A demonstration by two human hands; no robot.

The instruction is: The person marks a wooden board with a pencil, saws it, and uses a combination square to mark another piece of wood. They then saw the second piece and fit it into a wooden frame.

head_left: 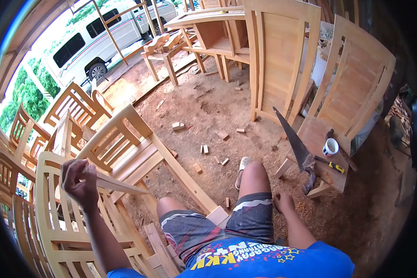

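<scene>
My left hand point(81, 184) is raised at the left, its fingers closed around the end of a curved wooden piece point(123, 186). That piece slants down to the right from my fist. Directly behind and below it stands a slatted wooden chair back point(51, 204). A pale wooden frame point(183, 175) with another slatted back point(107, 143) reaches between my knees. Beside my right thigh, my right hand point(284, 203) hangs low with curled fingers; its palm side is hidden. Nearest to it is a small wooden stool point(326, 160).
On the stool lie a handsaw point(294, 141), a white cup point(330, 147), a yellow-and-black screwdriver point(330, 164) and a hammer-like tool point(309, 180). Wood offcuts point(178, 125) are scattered over the dirt floor. Tall chair backs point(282, 60) stand at the right; a white van point(102, 39) is outside.
</scene>
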